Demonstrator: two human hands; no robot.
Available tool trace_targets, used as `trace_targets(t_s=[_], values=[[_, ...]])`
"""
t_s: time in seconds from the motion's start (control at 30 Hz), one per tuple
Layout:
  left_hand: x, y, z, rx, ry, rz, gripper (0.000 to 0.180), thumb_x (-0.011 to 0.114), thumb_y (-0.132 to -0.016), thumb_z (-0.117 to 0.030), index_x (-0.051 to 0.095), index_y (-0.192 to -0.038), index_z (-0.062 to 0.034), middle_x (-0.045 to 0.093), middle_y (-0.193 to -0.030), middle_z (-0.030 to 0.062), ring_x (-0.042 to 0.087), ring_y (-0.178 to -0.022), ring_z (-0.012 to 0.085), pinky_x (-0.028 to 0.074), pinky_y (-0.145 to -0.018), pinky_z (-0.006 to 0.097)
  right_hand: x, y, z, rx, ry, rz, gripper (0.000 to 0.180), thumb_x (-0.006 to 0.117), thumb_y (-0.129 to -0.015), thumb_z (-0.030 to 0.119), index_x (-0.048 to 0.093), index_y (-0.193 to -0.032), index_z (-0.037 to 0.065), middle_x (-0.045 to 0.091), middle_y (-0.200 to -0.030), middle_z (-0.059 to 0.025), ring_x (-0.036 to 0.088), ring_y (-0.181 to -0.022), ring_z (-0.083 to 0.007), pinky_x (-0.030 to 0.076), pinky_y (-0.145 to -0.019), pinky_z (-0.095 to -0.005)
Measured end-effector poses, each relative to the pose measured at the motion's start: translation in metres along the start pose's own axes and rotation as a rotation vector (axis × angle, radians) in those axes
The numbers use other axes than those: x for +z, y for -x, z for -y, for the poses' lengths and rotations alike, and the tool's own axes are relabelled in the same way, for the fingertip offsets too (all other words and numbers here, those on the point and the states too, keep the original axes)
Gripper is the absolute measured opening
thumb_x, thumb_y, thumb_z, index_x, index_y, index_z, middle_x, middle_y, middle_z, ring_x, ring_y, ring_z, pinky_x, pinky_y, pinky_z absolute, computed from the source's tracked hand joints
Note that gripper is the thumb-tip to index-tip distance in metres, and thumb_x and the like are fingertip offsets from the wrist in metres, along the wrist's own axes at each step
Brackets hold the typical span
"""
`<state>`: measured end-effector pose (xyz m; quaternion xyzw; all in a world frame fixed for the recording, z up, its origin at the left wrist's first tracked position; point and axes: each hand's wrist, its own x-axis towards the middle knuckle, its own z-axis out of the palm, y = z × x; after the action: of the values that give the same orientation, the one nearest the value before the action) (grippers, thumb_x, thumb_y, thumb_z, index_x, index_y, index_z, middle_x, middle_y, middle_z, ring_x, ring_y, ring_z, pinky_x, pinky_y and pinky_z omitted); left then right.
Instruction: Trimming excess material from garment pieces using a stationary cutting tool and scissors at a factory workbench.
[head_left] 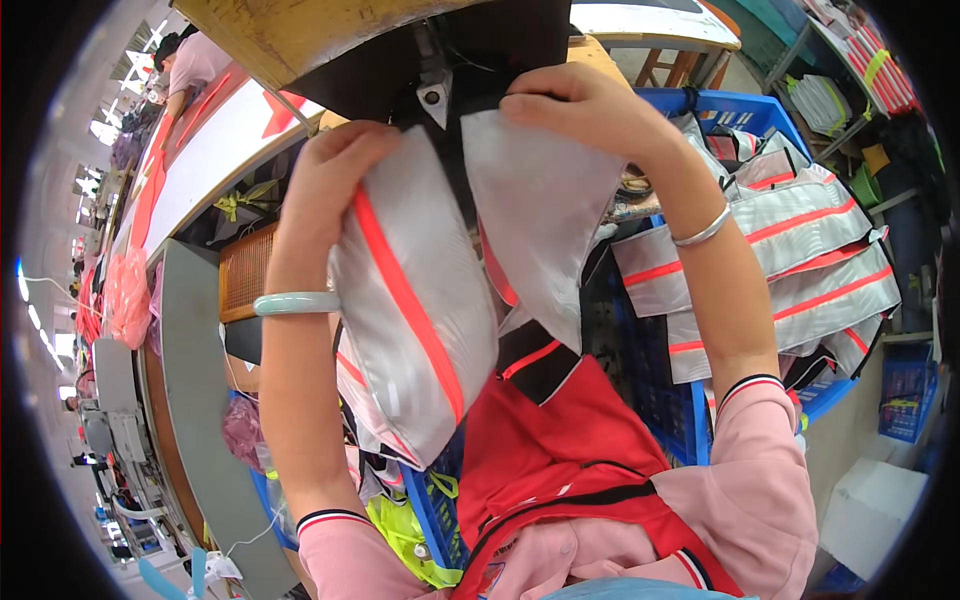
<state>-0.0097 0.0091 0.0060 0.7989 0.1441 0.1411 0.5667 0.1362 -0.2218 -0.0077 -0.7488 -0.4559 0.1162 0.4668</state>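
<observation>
Far off to the left, a person (pixel 190 65) leans over a white table (pixel 217 140) laid with red strips. Nearer me, the left hand (pixel 345 175), below it a pale green bangle (pixel 297 303) on the forearm, is closed with fingers curled over the top left edge of the left panel (pixel 418 235). That panel hangs long and silvery, faintly creased and glossy, a coral stripe (pixel 405 300) slanting down it; its lower end reaches beside the red apron (pixel 560 430). A pointed metal piece (pixel 433 97) sits above the gap. Then comes the right panel (pixel 540 185), plainer silver, narrowing to a point, coral showing along its left edge. I can't tell whether the two panels join. The right hand (pixel 580 105) pinches its top edge, thumb against bent fingers; a silver bracelet (pixel 705 228) circles that forearm. Rightmost, similar striped pieces (pixel 800 225) heap in a blue crate (pixel 745 103).
</observation>
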Motion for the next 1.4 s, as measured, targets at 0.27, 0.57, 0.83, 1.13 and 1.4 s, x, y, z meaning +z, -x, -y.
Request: trace_targets(t_s=[0.27,0.57,0.83,1.13,1.4], values=[[-0.01,0.079,0.031,0.012,-0.396,0.257,0.009,0.057,-0.084,-0.008,0.06,-0.081,-0.0007,0.052,-0.07,-0.0029,0.045,-0.066,0.0057,0.036,-0.057,0.023,-0.021,0.167,0.042,-0.245,-0.243,0.266,0.02,0.061,-0.09,0.019,0.065,-0.094,0.001,0.066,-0.082,-0.0129,0.063,-0.075,-0.0262,0.049,-0.067,-0.0348],[0.008,0.16,0.068,0.233,-0.262,0.341,0.005,0.06,-0.086,-0.002,0.06,-0.09,0.0008,0.051,-0.078,-0.0026,0.046,-0.071,0.0057,0.037,-0.065,0.021,-0.258,0.329,0.133,-0.175,0.178,-1.317,0.035,0.06,-0.09,0.025,0.059,-0.117,0.002,0.066,-0.102,-0.0046,0.06,-0.101,-0.0142,0.045,-0.088,-0.0265],[0.047,0.185,0.016,0.065,-0.206,0.494,0.005,0.062,-0.085,-0.002,0.062,-0.087,0.0023,0.053,-0.075,-0.0013,0.048,-0.071,0.0066,0.037,-0.066,0.022,-0.393,0.394,0.116,-0.339,0.985,-1.46,0.042,0.056,-0.091,0.04,0.064,-0.108,0.003,0.068,-0.093,-0.0123,0.064,-0.086,-0.0227,0.049,-0.078,-0.0383],[0.075,0.194,0.04,0.158,-0.28,0.636,0.011,0.062,-0.088,-0.005,0.064,-0.097,0.0004,0.061,-0.086,0.0048,0.055,-0.084,0.0114,0.044,-0.076,0.024,-0.042,0.433,-0.155,0.673,1.108,-0.225,0.081,0.063,-0.065,0.068,0.052,-0.133,0.025,0.041,-0.143,-0.0135,0.031,-0.134,-0.0405,0.011,-0.108,-0.0678],[0.094,0.19,0.041,-0.061,-0.352,0.445,0.005,0.062,-0.081,0.001,0.06,-0.086,0.0017,0.056,-0.08,0.0062,0.053,-0.076,0.0158,0.042,-0.07,0.026,-0.075,0.504,-0.309,0.955,0.874,-0.223,0.076,0.066,-0.072,0.056,0.045,-0.139,0.027,0.039,-0.147,-0.0043,0.03,-0.138,-0.0298,0.019,-0.113,-0.053]])
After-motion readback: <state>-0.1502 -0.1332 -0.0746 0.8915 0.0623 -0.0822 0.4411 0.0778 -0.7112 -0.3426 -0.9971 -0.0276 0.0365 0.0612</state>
